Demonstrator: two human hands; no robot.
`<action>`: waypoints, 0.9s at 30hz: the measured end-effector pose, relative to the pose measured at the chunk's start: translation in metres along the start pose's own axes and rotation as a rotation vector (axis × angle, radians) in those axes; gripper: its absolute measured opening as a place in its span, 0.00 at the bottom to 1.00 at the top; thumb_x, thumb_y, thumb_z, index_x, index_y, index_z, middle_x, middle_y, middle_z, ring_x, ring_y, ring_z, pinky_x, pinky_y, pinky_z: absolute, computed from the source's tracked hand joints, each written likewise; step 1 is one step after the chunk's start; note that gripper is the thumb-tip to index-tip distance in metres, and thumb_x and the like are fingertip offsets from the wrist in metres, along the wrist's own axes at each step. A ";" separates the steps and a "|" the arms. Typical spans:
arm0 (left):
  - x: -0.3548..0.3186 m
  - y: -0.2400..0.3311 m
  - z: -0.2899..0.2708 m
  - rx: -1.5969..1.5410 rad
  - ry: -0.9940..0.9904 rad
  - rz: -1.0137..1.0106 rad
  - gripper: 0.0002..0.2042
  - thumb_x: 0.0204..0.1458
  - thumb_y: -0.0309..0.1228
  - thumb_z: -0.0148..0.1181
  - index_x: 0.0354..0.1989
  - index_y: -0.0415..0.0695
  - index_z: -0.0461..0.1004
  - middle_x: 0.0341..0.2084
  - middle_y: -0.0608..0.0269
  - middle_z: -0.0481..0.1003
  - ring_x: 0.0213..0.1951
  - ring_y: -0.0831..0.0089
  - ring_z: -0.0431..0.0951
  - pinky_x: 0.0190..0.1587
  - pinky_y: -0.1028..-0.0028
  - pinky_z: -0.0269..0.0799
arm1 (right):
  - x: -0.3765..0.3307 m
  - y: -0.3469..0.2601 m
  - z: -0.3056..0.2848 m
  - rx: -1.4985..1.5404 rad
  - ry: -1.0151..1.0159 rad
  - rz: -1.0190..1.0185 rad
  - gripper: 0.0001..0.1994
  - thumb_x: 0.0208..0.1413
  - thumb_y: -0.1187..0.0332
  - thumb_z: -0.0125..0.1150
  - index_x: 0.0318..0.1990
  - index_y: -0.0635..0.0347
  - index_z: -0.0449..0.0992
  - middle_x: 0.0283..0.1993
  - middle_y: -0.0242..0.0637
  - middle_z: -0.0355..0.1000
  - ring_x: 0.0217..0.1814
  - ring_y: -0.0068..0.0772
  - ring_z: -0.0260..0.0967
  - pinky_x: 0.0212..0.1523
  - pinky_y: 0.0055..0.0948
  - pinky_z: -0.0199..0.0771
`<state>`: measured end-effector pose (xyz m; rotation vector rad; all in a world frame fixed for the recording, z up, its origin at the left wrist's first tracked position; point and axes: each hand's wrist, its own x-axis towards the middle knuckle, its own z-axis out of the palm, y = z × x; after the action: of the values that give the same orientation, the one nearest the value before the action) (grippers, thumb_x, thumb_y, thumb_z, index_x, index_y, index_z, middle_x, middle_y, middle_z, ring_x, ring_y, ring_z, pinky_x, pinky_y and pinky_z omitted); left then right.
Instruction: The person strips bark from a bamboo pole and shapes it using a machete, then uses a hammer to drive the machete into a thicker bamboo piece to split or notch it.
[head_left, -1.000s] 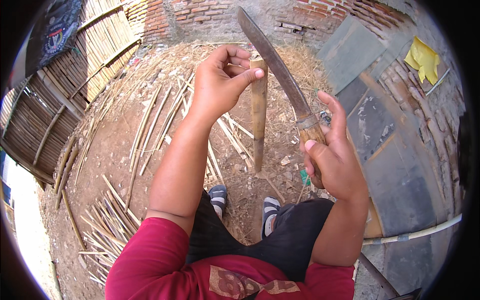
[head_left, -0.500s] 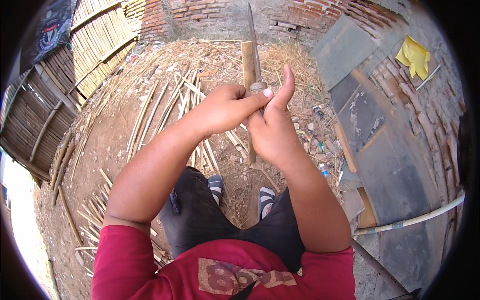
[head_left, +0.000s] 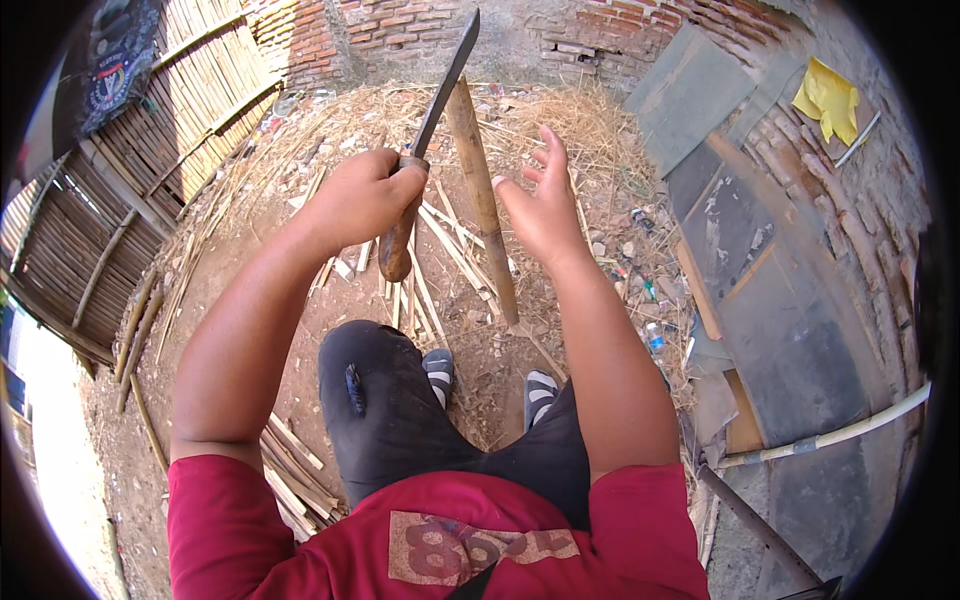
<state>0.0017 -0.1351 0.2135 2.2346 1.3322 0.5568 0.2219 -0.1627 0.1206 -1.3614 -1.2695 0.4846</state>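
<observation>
My left hand (head_left: 365,200) is wrapped around the wooden handle of a machete (head_left: 446,88). Its dark blade points up and away, tilted slightly right, and the rounded handle end sticks out below my fist. My right hand (head_left: 542,215) is open and holds nothing, with the thumb apart from the fingers. Between my two hands a wooden post (head_left: 480,190) rises from the ground, leaning a little to the left. The right thumb is close to the post; whether it touches cannot be made out.
Split bamboo strips (head_left: 455,255) lie on the dirt beyond my feet, and a bundle of strips (head_left: 295,480) lies by my left leg. Dark boards (head_left: 800,350) lean at the right with a pale pole (head_left: 850,435). A woven bamboo wall (head_left: 215,85) stands at the left, a brick wall behind.
My hands were together at the machete and have moved apart. The left has carried the machete leftward, its blade now seen more broadly. The right has come away, and the post shows between them.
</observation>
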 end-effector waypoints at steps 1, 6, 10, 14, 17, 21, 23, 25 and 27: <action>-0.001 -0.002 -0.004 -0.010 -0.002 -0.021 0.18 0.65 0.40 0.51 0.45 0.34 0.76 0.34 0.55 0.80 0.37 0.68 0.83 0.44 0.66 0.77 | 0.011 0.012 0.008 -0.079 -0.003 -0.016 0.48 0.58 0.63 0.67 0.78 0.55 0.39 0.77 0.60 0.48 0.76 0.57 0.55 0.71 0.51 0.63; -0.013 -0.006 -0.015 -0.127 0.008 -0.113 0.16 0.66 0.38 0.45 0.46 0.36 0.73 0.33 0.60 0.76 0.34 0.71 0.80 0.39 0.67 0.77 | 0.046 0.039 0.046 -0.239 -0.102 -0.013 0.45 0.56 0.61 0.71 0.77 0.53 0.49 0.76 0.55 0.57 0.77 0.53 0.57 0.74 0.44 0.60; -0.022 -0.002 -0.019 -0.114 0.098 -0.129 0.15 0.66 0.39 0.43 0.41 0.39 0.72 0.30 0.63 0.73 0.28 0.75 0.74 0.32 0.70 0.73 | 0.055 0.050 0.054 -0.258 -0.139 -0.003 0.23 0.56 0.61 0.70 0.55 0.64 0.76 0.58 0.51 0.74 0.58 0.53 0.75 0.58 0.46 0.74; -0.019 -0.007 -0.025 -0.033 0.157 -0.086 0.15 0.66 0.39 0.44 0.37 0.39 0.71 0.27 0.64 0.71 0.26 0.76 0.71 0.30 0.70 0.68 | 0.037 0.050 0.078 -0.309 0.145 -0.110 0.14 0.61 0.64 0.63 0.48 0.65 0.77 0.54 0.47 0.73 0.50 0.52 0.77 0.51 0.46 0.78; -0.019 0.001 -0.022 0.121 0.204 -0.015 0.15 0.66 0.39 0.48 0.36 0.38 0.70 0.24 0.65 0.70 0.25 0.76 0.69 0.31 0.69 0.67 | 0.036 0.050 0.074 -0.333 0.106 -0.060 0.20 0.61 0.62 0.64 0.56 0.65 0.73 0.58 0.49 0.70 0.51 0.50 0.77 0.52 0.46 0.79; -0.016 0.002 -0.017 0.175 0.243 0.099 0.15 0.67 0.40 0.47 0.35 0.40 0.70 0.23 0.67 0.69 0.24 0.77 0.68 0.28 0.69 0.65 | 0.020 0.046 0.044 -0.343 0.078 -0.109 0.36 0.60 0.57 0.66 0.71 0.62 0.59 0.69 0.53 0.60 0.65 0.56 0.69 0.65 0.46 0.73; -0.013 -0.005 -0.018 0.087 0.189 0.044 0.14 0.68 0.40 0.46 0.36 0.43 0.70 0.22 0.71 0.66 0.21 0.82 0.64 0.23 0.76 0.62 | 0.011 0.054 0.003 -0.441 0.005 -0.102 0.41 0.60 0.54 0.66 0.75 0.59 0.52 0.73 0.54 0.53 0.71 0.60 0.63 0.70 0.47 0.67; -0.020 -0.013 -0.014 0.037 0.217 0.034 0.13 0.70 0.39 0.45 0.38 0.43 0.71 0.22 0.74 0.65 0.21 0.85 0.62 0.22 0.78 0.59 | -0.011 0.082 -0.050 -0.460 -0.007 -0.054 0.42 0.59 0.52 0.67 0.75 0.58 0.53 0.75 0.55 0.51 0.74 0.61 0.59 0.73 0.47 0.63; -0.024 -0.032 -0.021 -0.016 0.207 -0.022 0.12 0.69 0.36 0.48 0.48 0.41 0.74 0.22 0.77 0.64 0.20 0.89 0.60 0.20 0.82 0.53 | -0.038 0.134 -0.121 -0.429 0.110 0.041 0.36 0.59 0.51 0.67 0.70 0.59 0.63 0.73 0.56 0.57 0.72 0.58 0.60 0.70 0.47 0.65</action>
<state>-0.0428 -0.1389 0.2095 2.1936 1.4451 0.8067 0.3654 -0.2164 0.0190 -1.7483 -1.3016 0.1632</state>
